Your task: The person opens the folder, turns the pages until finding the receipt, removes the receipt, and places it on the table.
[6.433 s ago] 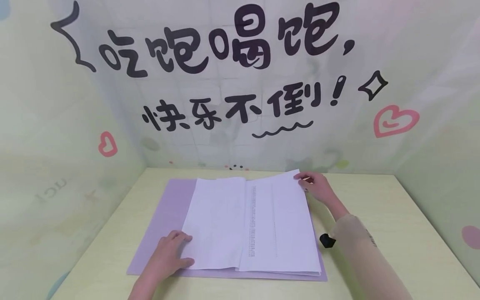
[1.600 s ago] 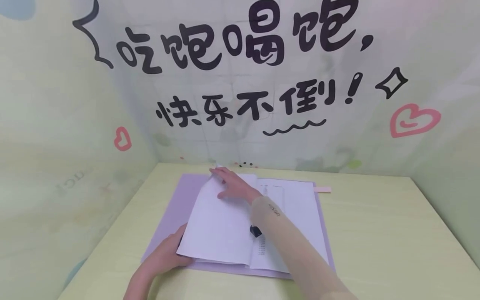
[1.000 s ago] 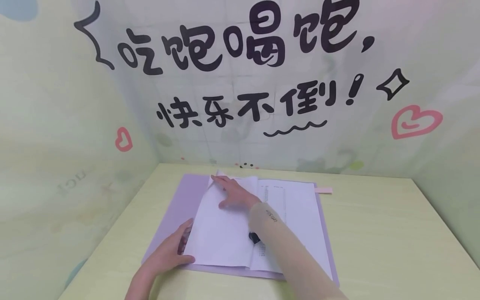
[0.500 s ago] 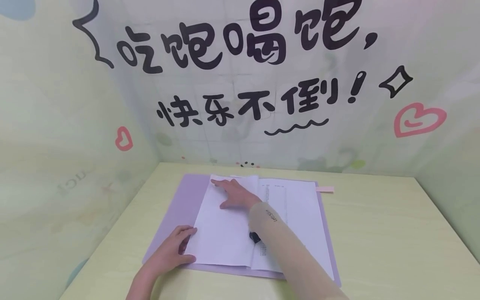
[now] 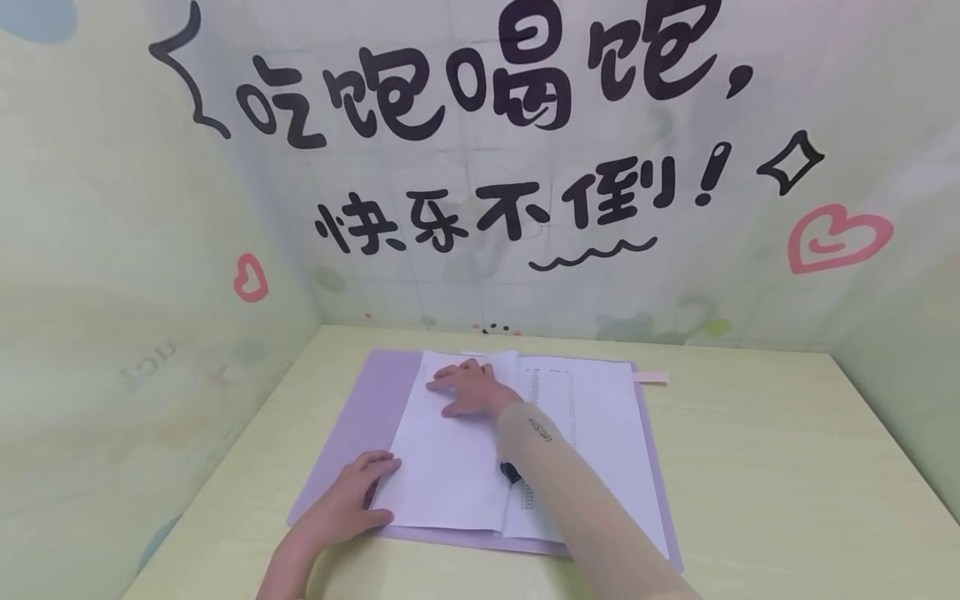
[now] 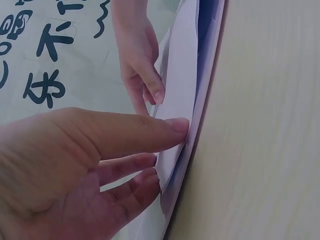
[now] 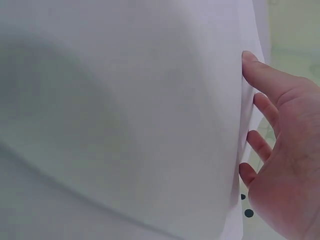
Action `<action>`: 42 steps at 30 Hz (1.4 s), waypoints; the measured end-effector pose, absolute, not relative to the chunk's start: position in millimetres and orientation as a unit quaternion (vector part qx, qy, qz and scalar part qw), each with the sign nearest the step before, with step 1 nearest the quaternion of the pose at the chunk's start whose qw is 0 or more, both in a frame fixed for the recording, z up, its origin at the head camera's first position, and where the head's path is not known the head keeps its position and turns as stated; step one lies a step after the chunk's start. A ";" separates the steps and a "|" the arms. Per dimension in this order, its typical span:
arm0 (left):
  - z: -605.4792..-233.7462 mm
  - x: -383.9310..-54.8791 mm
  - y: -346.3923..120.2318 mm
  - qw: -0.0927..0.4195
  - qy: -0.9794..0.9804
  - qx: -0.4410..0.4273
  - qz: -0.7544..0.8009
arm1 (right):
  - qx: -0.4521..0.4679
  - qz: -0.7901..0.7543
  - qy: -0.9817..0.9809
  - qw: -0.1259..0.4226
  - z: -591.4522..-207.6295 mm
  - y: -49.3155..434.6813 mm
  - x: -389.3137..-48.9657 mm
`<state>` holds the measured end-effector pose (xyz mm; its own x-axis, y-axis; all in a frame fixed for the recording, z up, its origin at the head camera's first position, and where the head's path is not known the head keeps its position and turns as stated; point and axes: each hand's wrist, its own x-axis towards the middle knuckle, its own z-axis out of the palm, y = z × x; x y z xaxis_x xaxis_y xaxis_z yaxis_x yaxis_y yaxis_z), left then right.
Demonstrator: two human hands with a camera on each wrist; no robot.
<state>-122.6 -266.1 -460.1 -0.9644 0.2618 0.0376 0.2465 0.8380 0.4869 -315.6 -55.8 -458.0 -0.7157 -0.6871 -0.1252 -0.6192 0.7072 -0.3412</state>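
Observation:
A purple folder point(image 5: 375, 408) lies spread on the table with white sheets inside it. The left-hand sheet point(image 5: 442, 475) is blank. On the right, a printed page point(image 5: 607, 433) carries a narrow column of text, partly hidden by the right sleeve. My left hand point(image 5: 348, 504) touches the lower left edge of the blank sheet, thumb near its bottom corner and fingertips further up. In the left wrist view the thumb point(image 6: 145, 132) lies on the paper. My right hand point(image 5: 472, 390) rests with spread fingers on the upper part of that sheet; in the right wrist view its fingertips point(image 7: 250, 57) touch the paper.
A pink tab point(image 5: 651, 378) sticks out past the folder's right edge. The pale wooden table point(image 5: 772, 467) runs to a printed curtain point(image 5: 450, 283) at the back and sides. A small black object point(image 5: 510, 472) sits under the right wrist.
The right hand has crossed from the right page to the left one. The sheet, raised at its upper corner earlier, now lies flatter, and the right hand has slid slightly down it.

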 end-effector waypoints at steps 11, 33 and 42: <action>-457.9 -121.6 -258.0 0.020 0.964 0.104 0.246 | -0.357 -0.129 0.916 0.129 -456.7 -56.2 -316.1; -456.6 -120.4 -251.5 0.003 0.963 0.091 0.252 | -0.353 -0.145 0.915 0.127 -455.7 -53.7 -314.1; -456.6 -119.0 -251.5 0.002 0.964 0.085 0.252 | -0.355 -0.162 0.912 0.129 -451.6 -52.2 -309.3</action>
